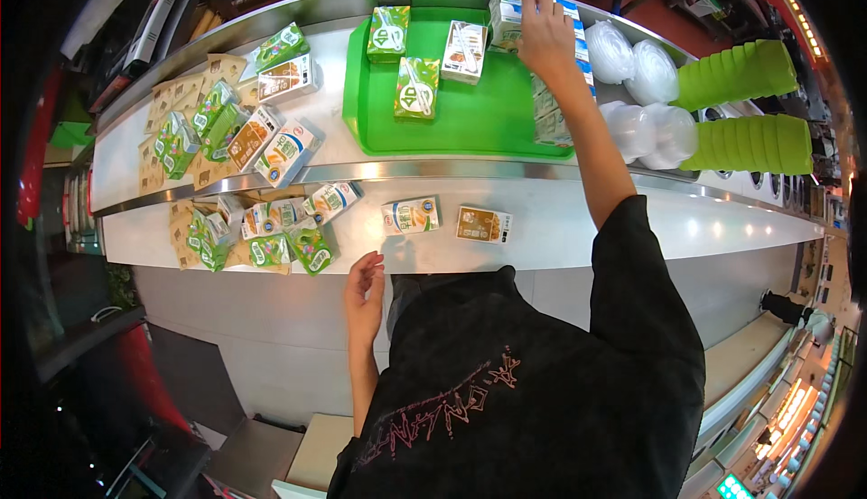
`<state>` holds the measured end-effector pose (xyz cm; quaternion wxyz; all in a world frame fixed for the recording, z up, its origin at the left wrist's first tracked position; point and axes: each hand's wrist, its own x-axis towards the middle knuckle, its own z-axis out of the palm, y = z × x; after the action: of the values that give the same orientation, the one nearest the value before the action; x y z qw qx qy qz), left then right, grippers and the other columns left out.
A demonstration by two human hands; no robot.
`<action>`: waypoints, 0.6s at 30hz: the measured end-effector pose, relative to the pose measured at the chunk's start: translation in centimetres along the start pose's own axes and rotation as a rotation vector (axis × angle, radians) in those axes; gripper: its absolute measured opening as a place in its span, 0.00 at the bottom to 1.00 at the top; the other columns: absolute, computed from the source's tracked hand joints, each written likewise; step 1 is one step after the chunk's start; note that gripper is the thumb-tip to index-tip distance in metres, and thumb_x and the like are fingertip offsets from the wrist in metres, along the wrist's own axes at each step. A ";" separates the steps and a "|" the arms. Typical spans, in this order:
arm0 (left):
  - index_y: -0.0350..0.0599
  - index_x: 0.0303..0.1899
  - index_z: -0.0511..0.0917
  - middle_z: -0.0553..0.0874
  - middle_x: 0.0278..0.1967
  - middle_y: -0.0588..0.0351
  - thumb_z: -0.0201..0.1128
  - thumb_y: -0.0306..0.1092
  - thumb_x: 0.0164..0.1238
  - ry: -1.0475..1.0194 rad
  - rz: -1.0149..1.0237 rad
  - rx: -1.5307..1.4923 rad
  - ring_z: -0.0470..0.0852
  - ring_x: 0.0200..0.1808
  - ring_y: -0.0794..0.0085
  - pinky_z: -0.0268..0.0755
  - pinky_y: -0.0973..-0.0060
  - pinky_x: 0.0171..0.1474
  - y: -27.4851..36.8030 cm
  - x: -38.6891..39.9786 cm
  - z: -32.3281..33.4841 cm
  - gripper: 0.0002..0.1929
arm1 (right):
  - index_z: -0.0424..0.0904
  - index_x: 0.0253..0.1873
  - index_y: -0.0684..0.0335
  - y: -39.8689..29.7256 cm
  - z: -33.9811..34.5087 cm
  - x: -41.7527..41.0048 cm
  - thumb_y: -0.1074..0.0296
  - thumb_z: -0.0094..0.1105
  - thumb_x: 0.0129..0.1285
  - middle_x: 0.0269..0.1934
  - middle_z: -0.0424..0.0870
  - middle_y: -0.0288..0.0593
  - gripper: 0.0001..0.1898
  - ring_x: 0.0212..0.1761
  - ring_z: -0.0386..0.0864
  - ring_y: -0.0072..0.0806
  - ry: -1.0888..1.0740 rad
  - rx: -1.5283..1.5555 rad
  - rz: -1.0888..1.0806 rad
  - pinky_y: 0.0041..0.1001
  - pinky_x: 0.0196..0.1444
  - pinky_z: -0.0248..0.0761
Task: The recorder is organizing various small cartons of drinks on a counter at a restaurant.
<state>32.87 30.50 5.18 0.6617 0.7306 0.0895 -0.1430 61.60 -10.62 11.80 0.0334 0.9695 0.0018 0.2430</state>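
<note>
My right hand [547, 30] reaches over the right end of a green plastic tray [474, 136], its fingers on the row of stacked drink cartons [504, 21] there; whether it grips one is unclear. Two green drink cartons [416, 89] and one brown-and-white carton [464, 52], with straws on their faces, stand apart on the tray. My left hand [366, 289], its fingers loosely curled and holding nothing, hangs at the near edge of the lower counter. Nearest to it is a green carton [311, 250]. Beyond lie a white carton [411, 216] and a brown-and-white carton [484, 225].
At the left, several cartons [288, 150] lie on and around brown patterned paper bags [159, 103]. Right of the tray are clear plastic lids or bowls [650, 72] and stacks of green cups or bowls [745, 143]. A raised metal edge [460, 169] divides the counter levels. A person [789, 311] is far right.
</note>
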 end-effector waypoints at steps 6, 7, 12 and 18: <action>0.42 0.63 0.75 0.84 0.57 0.54 0.60 0.31 0.77 -0.116 0.005 0.109 0.82 0.55 0.72 0.74 0.72 0.59 1.7 0.9 1.5 0.17 | 0.56 0.76 0.64 1.7 0.5 1.7 0.63 0.83 0.39 0.62 0.73 0.53 0.58 0.63 0.74 0.48 0.042 -0.069 -0.128 0.43 0.64 0.69; 0.42 0.63 0.75 0.84 0.57 0.53 0.60 0.31 0.77 -0.136 0.010 0.130 0.81 0.55 0.72 0.74 0.72 0.59 1.9 1.0 1.6 0.17 | 0.56 0.77 0.64 2.1 0.6 2.4 0.61 0.84 0.38 0.61 0.74 0.52 0.59 0.63 0.73 0.48 0.081 -0.079 -0.220 0.43 0.65 0.68; 0.41 0.63 0.75 0.83 0.59 0.52 0.60 0.30 0.76 -0.169 -0.002 0.240 0.81 0.56 0.70 0.74 0.71 0.60 3.4 1.1 1.7 0.18 | 0.63 0.72 0.65 2.5 0.5 5.1 0.50 0.84 0.35 0.59 0.77 0.49 0.57 0.63 0.73 0.43 -0.337 -0.029 -0.117 0.41 0.64 0.67; 0.39 0.63 0.75 0.83 0.59 0.51 0.61 0.29 0.75 -0.179 0.011 0.282 0.81 0.58 0.68 0.74 0.71 0.60 4.3 0.7 2.6 0.18 | 0.69 0.66 0.65 3.4 -0.1 4.9 0.48 0.85 0.35 0.59 0.78 0.46 0.52 0.64 0.74 0.39 -0.433 -0.078 -0.154 0.39 0.65 0.65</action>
<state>34.65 27.47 8.76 0.5585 0.8011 0.0050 -0.2150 65.86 -13.89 14.41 0.0890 0.9939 0.0591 0.0261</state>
